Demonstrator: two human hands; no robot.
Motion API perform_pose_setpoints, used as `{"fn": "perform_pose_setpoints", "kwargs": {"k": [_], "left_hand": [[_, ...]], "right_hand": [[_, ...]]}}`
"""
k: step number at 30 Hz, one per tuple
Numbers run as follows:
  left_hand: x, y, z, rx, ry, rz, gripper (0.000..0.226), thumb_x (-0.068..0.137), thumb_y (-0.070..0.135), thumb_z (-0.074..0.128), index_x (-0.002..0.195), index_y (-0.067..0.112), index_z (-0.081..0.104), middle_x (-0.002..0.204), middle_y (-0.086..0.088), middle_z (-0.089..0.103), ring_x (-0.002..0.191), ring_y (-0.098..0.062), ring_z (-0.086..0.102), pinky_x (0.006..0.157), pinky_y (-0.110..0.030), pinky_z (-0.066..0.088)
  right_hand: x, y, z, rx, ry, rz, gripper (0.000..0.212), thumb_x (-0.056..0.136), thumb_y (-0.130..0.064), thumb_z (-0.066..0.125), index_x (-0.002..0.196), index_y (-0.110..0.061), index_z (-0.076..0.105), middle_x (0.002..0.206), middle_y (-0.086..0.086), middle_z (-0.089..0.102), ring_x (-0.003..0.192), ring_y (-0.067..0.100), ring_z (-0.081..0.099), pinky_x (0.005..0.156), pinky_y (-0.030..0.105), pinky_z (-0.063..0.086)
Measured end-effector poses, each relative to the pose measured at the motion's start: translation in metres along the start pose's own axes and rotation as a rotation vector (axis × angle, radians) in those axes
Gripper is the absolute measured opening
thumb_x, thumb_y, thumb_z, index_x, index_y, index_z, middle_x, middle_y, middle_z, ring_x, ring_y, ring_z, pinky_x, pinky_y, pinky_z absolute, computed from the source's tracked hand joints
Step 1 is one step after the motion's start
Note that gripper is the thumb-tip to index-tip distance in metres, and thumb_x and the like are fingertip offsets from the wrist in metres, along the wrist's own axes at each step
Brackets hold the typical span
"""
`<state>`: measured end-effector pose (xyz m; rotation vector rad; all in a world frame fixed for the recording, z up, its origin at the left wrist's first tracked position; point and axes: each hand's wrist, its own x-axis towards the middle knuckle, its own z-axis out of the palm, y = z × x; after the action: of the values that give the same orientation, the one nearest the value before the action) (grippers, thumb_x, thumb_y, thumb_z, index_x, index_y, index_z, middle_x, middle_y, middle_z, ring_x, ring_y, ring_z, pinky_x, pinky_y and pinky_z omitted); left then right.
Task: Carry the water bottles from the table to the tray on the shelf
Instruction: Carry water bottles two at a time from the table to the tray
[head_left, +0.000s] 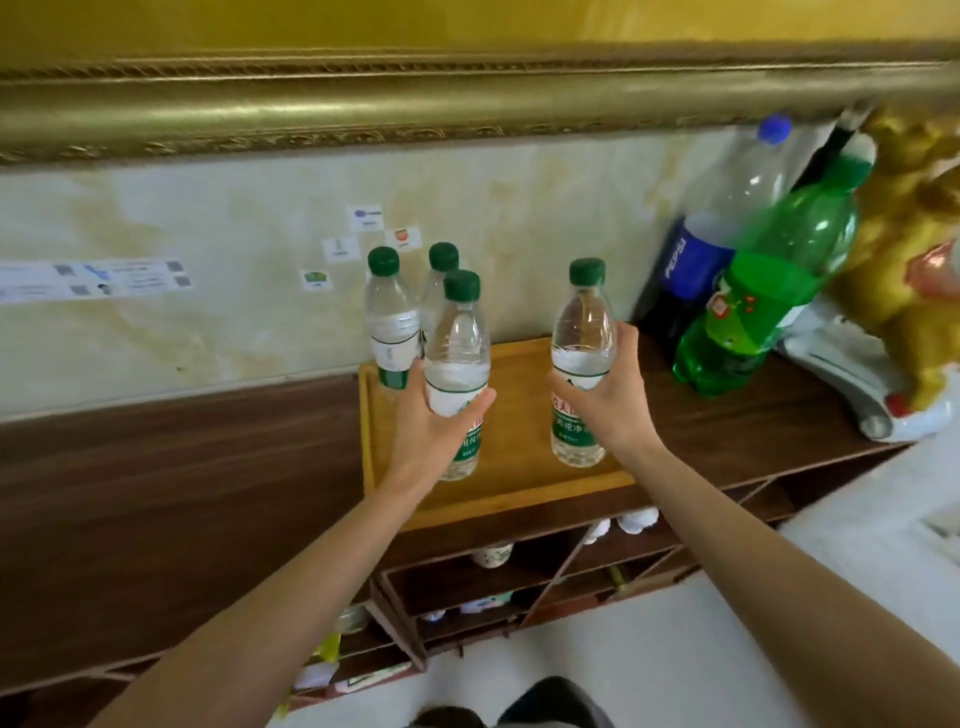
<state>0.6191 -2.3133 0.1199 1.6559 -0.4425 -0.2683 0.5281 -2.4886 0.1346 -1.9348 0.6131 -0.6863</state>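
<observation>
I am holding one water bottle in each hand over the wooden tray (519, 499) on the shelf (208, 467). My left hand (436, 421) is wrapping its fingers round the middle of the left-hand bottle (457, 364), and my right hand (608, 389) is gripping the right-hand bottle (582, 358) the same way; both bottles are upright, their bases low over the tray floor, though I cannot tell whether they are touching it yet.

I am judging the job as well along: just beyond my left hand, two more water bottles (392, 322) are already standing at the back of the tray, against the wall. What is remaining is setting this pair down and letting go. The table is out of view, so I cannot say whether more are waiting there.

Counting: four green-capped water bottles in all, two standing, two in hand. Beyond my right hand, off the tray, one blue-labelled cola bottle (691, 265) and one green soda bottle (769, 291) are leaning. One tray.
</observation>
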Motion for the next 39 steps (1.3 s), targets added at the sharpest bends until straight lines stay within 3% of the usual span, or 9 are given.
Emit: {"fn": "perform_pose_setpoints", "kwargs": {"k": [4,7,12,17,21,25,28,33,39], "left_hand": [[0.016,-0.013,0.029,0.044,0.017,0.006,0.059,0.074,0.019,0.083,0.123,0.024,0.051,0.109,0.013,0.065,0.094,0.011,0.061,0.074,-0.003,0.046],[0.025,-0.017,0.058,0.042,0.130,-0.010,0.065,0.074,0.019,0.084,0.129,0.021,0.050,0.114,0.013,0.064,0.102,0.007,0.061,0.083,-0.006,0.048],[0.036,-0.020,0.100,0.037,0.306,-0.037,0.066,0.074,0.016,0.084,0.126,0.028,0.046,0.112,0.022,0.060,0.103,0.016,0.057,0.086,-0.003,0.044],[0.037,-0.028,0.103,0.137,0.327,-0.059,0.072,0.073,0.024,0.084,0.132,0.026,0.043,0.122,0.016,0.060,0.112,0.008,0.056,0.096,-0.010,0.043],[0.026,-0.038,0.093,0.262,0.231,-0.043,0.068,0.076,0.021,0.082,0.129,0.034,0.042,0.124,0.020,0.056,0.115,0.008,0.053,0.103,-0.026,0.046],[0.018,-0.048,0.090,0.286,0.252,-0.050,0.069,0.078,0.015,0.079,0.135,0.030,0.043,0.131,0.018,0.053,0.124,-0.003,0.051,0.106,-0.040,0.046],[0.024,-0.049,0.098,0.305,0.281,-0.054,0.069,0.078,0.014,0.079,0.137,0.025,0.043,0.131,0.016,0.053,0.123,-0.005,0.051,0.106,-0.039,0.047],[0.048,-0.049,0.117,0.321,0.324,-0.064,0.065,0.078,0.014,0.080,0.133,0.011,0.044,0.131,-0.002,0.059,0.119,-0.012,0.056,0.099,-0.028,0.049],[0.063,-0.054,0.125,0.429,0.468,-0.035,0.063,0.076,0.019,0.082,0.130,0.011,0.050,0.127,-0.005,0.055,0.119,-0.019,0.054,0.102,-0.040,0.048]], "right_hand": [[0.042,0.021,-0.006,0.026,-0.097,0.005,0.075,0.075,-0.011,0.081,0.132,-0.023,0.034,0.110,-0.020,0.052,0.097,-0.006,0.058,0.068,0.003,0.044],[0.072,0.033,-0.009,0.063,-0.184,-0.020,0.075,0.073,-0.011,0.083,0.127,-0.030,0.033,0.107,-0.023,0.052,0.095,-0.018,0.057,0.067,0.001,0.046],[0.101,0.064,-0.011,0.077,-0.305,0.001,0.079,0.067,-0.016,0.087,0.131,-0.020,0.041,0.113,-0.009,0.060,0.106,0.009,0.061,0.089,0.025,0.052],[0.109,0.077,-0.017,0.053,-0.409,-0.019,0.076,0.064,-0.018,0.089,0.123,-0.025,0.042,0.104,-0.020,0.058,0.095,-0.004,0.060,0.080,0.011,0.047],[0.096,0.086,-0.017,0.075,-0.357,-0.004,0.075,0.066,-0.020,0.088,0.125,-0.026,0.043,0.107,-0.022,0.058,0.098,-0.008,0.059,0.085,0.012,0.048],[0.079,0.100,-0.012,0.003,-0.279,0.001,0.070,0.070,-0.019,0.085,0.125,-0.026,0.043,0.117,-0.012,0.059,0.109,0.003,0.057,0.097,0.030,0.051],[0.074,0.106,-0.009,-0.088,-0.226,-0.016,0.075,0.069,-0.025,0.085,0.130,-0.025,0.042,0.125,-0.005,0.057,0.119,0.014,0.054,0.100,0.043,0.049],[0.073,0.105,-0.010,-0.213,-0.184,-0.051,0.078,0.067,-0.028,0.086,0.133,-0.019,0.045,0.123,0.001,0.052,0.115,0.017,0.054,0.097,0.041,0.051],[0.075,0.108,-0.012,-0.240,-0.187,-0.033,0.075,0.069,-0.030,0.085,0.133,-0.018,0.046,0.123,-0.001,0.056,0.115,0.015,0.054,0.096,0.041,0.051]]}}
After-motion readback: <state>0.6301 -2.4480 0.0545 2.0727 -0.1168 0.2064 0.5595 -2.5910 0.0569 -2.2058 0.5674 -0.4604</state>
